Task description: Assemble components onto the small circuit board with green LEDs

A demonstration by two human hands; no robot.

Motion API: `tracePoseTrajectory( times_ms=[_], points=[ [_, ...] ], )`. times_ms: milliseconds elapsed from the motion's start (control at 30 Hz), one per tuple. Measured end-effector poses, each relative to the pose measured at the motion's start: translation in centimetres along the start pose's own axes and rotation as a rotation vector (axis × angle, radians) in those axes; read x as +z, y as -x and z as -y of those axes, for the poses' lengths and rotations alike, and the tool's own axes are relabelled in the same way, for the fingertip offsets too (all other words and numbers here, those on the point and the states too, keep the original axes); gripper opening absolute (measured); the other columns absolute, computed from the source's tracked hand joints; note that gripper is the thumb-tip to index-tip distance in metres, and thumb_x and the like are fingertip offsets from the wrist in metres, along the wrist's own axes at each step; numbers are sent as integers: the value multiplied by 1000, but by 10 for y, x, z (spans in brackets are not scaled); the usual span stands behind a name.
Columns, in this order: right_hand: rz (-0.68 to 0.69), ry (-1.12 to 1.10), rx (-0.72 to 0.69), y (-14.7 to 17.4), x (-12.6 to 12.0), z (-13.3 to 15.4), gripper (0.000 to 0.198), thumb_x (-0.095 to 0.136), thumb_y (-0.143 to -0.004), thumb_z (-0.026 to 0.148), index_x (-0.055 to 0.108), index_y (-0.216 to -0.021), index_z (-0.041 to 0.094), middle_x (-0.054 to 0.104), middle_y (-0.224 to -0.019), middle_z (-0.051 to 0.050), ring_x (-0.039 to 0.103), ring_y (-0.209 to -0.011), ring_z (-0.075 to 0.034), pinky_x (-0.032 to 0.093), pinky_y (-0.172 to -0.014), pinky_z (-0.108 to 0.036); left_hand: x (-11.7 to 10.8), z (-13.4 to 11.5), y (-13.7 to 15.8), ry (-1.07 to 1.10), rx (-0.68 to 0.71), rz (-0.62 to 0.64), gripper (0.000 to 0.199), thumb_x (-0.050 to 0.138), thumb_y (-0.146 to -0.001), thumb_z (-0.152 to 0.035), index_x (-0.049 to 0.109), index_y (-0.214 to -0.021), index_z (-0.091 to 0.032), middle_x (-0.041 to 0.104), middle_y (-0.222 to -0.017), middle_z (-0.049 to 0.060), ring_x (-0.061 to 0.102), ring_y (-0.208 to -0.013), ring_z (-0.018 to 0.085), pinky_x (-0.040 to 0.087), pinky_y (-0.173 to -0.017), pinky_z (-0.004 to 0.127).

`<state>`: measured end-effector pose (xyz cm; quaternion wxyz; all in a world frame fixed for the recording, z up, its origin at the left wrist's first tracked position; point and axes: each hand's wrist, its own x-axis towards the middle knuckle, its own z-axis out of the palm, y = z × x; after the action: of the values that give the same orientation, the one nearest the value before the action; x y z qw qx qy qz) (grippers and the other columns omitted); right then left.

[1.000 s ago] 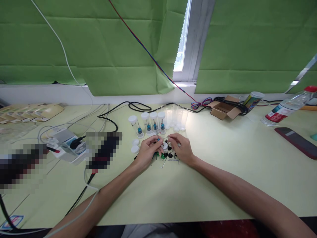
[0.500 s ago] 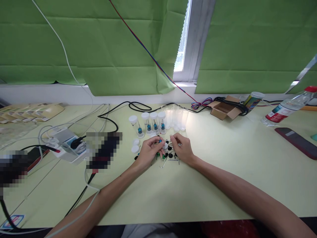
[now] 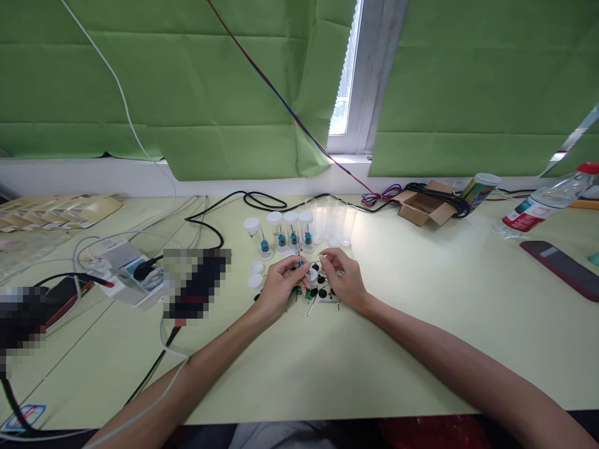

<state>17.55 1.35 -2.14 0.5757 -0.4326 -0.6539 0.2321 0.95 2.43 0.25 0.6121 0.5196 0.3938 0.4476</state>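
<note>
My left hand (image 3: 282,282) is closed in a pinch around a small blue part (image 3: 301,264) with a thin metal shaft standing up from it. Close by on the right, my right hand (image 3: 345,278) pinches a thin metal rod whose end points toward the blue part; its exact kind is too small to make out. Between and below the hands lie small black round pieces (image 3: 322,293), green pieces (image 3: 308,293) and a bent metal hex key (image 3: 309,307). Behind them stand several capped clear tubes (image 3: 306,232) with blue parts inside.
White caps (image 3: 256,282) lie left of my left hand. Uncapped clear tubes (image 3: 334,227) stand at the back. A power strip (image 3: 128,274) with cables is at left. An open cardboard box (image 3: 416,209), a water bottle (image 3: 533,209) and a dark phone-like object (image 3: 559,268) are at right.
My left fingers have tilted the blue part and its shaft slightly to the left. A thin rod now shows between the hands, by my right fingertips. Everything else stays put.
</note>
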Motion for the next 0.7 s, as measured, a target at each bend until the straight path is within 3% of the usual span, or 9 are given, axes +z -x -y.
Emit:
tracePoseTrajectory(
  times_ms=[133, 700],
  points=[
    [22, -38, -5, 0, 0, 0, 18, 52, -94, 29, 58, -108, 19, 60, -75, 0, 50, -54, -10, 42, -51, -22, 1, -3, 0, 38, -18, -13, 27, 76, -75, -37, 65, -85, -14, 63, -59, 0, 59, -49, 10, 46, -46, 19],
    [-3, -39, 38, 0, 1, -3, 19, 54, -93, 30, 64, -106, 19, 62, -72, 1, 52, -52, -10, 46, -51, -22, 1, -5, 1, 25, -35, 10, 29, 77, -75, -37, 64, -86, -14, 61, -60, 0, 60, -50, 11, 46, -45, 19]
  ],
)
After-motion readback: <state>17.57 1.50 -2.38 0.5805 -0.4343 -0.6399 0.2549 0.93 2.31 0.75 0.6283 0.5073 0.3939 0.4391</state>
